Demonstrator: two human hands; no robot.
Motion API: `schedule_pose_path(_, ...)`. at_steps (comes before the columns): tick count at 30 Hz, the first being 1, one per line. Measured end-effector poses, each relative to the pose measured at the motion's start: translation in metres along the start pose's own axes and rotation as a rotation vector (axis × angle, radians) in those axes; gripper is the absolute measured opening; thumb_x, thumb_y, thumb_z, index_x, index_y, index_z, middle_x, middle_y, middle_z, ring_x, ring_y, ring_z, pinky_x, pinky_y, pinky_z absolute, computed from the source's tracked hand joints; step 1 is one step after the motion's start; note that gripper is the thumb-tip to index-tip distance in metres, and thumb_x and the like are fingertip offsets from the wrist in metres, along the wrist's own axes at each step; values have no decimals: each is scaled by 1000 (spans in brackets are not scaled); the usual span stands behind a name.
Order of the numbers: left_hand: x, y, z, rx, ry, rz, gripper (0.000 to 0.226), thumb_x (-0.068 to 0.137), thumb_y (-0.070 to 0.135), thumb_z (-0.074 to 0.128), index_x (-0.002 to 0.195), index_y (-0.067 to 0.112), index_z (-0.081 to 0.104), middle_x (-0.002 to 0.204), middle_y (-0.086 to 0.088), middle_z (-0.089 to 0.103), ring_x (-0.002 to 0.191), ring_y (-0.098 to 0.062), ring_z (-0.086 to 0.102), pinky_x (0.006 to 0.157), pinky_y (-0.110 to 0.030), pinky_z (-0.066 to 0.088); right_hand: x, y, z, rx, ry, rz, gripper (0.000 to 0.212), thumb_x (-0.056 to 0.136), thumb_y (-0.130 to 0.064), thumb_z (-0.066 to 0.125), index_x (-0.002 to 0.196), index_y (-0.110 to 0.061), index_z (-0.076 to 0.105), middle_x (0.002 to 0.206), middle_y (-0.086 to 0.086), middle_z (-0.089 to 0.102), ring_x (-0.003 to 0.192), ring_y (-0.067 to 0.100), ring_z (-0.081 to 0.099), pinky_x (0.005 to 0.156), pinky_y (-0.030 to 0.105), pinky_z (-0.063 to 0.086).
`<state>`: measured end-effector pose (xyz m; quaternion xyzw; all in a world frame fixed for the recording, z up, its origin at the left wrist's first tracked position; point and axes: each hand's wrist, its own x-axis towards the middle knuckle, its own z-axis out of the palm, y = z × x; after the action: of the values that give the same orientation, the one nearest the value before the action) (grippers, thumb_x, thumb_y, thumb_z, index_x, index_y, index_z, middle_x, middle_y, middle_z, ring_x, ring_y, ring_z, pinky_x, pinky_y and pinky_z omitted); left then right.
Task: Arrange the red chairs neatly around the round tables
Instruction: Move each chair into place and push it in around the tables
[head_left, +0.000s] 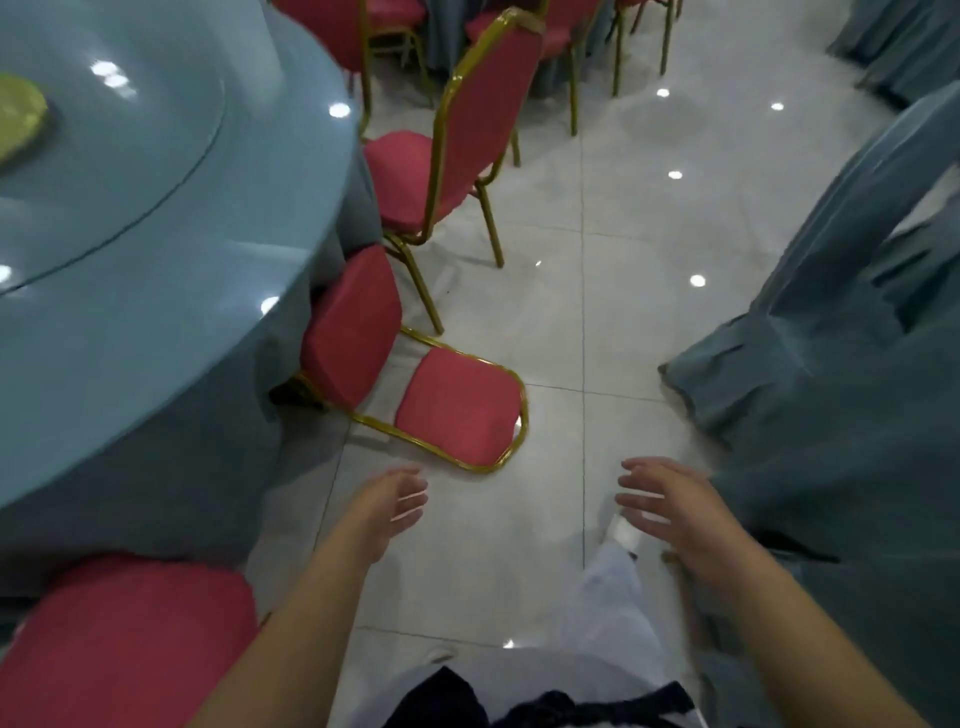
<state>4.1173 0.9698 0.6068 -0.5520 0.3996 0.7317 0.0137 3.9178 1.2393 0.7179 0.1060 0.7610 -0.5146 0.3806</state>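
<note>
A red chair with a gold frame (457, 405) lies tipped over on its back on the floor, its seat against the blue cloth of the round table (156, 234) at the left. Another red chair (467, 135) stands upright beyond it, beside the table. The seat of a third red chair (124, 639) shows at the bottom left. My left hand (395, 504) hovers just short of the fallen chair's backrest, fingers relaxed and holding nothing. My right hand (670, 509) is spread open further right, above the floor.
A second table's blue-grey cloth (831, 364) hangs at the right. More red chairs (519, 26) stand at the back. White glossy tiles (597, 260) form an aisle between the tables. A green turntable centre (15, 114) lies on the left table. My leg and shoe (618, 540) are below.
</note>
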Motion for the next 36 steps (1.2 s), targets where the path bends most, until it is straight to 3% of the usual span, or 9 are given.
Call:
schedule_pose_path(8,-6,-39,74,-233,545,-237,18,97,14,60,111,3,63,102,-14,65,91,-28,64,86,-41,53,205,-93,-17,-314,-384,92,11,93,-20,64,99,-15,71,104,9,69,93,28,71,79,37,54)
schedule_pose_path(11,-8,-27,116,-212,577,-272,16,97,13,58,110,6,65,106,-17,66,95,-31,66,78,-38,54,272,-115,-20,-474,-434,113,9,92,-20,65,99,-16,69,104,11,68,92,28,69,82,40,55)
schedule_pose_path(15,26,-13,150,-177,494,-313,15,95,9,58,104,11,69,103,-16,70,90,-28,68,75,-35,57,357,-116,-34,-682,-433,256,9,94,-19,64,98,-11,63,100,14,64,81,27,62,75,36,49)
schedule_pose_path(21,228,-76,163,-148,297,-419,19,97,19,59,111,11,71,112,-20,71,90,-28,71,73,-35,56,544,-32,-23,-712,-217,320,30,94,-22,64,118,-3,62,95,14,61,80,28,58,74,37,45)
schedule_pose_path(25,404,-147,154,-246,400,-434,35,96,34,62,122,11,63,118,-17,65,103,-29,62,87,-41,51,678,50,41,-642,-172,305,35,94,-33,65,119,-9,61,108,15,62,91,28,58,81,43,51)
schedule_pose_path(29,554,-198,132,-313,462,-377,52,88,57,64,126,24,53,124,-6,57,118,-26,54,99,-50,47,792,114,130,-648,-191,106,45,91,-42,66,124,-13,57,112,10,58,96,27,57,88,46,53)
schedule_pose_path(32,632,-238,121,-452,456,-272,53,82,60,68,122,26,60,125,-3,64,115,-22,59,90,-44,51,861,149,190,-497,-204,60,42,93,-45,61,121,-14,55,121,9,58,107,28,59,92,48,54)
schedule_pose_path(34,672,-257,118,-578,449,-218,71,74,64,70,131,23,58,124,-4,67,110,-25,63,84,-43,54,894,167,219,-431,-241,69,52,92,-48,59,129,-12,56,124,6,59,114,29,58,98,51,51)
schedule_pose_path(36,696,-265,122,-726,454,-209,85,70,64,70,139,17,51,126,-6,65,102,-27,64,75,-43,57,909,173,234,-421,-313,101,47,89,-48,63,121,-14,65,114,5,68,102,26,67,91,43,56)
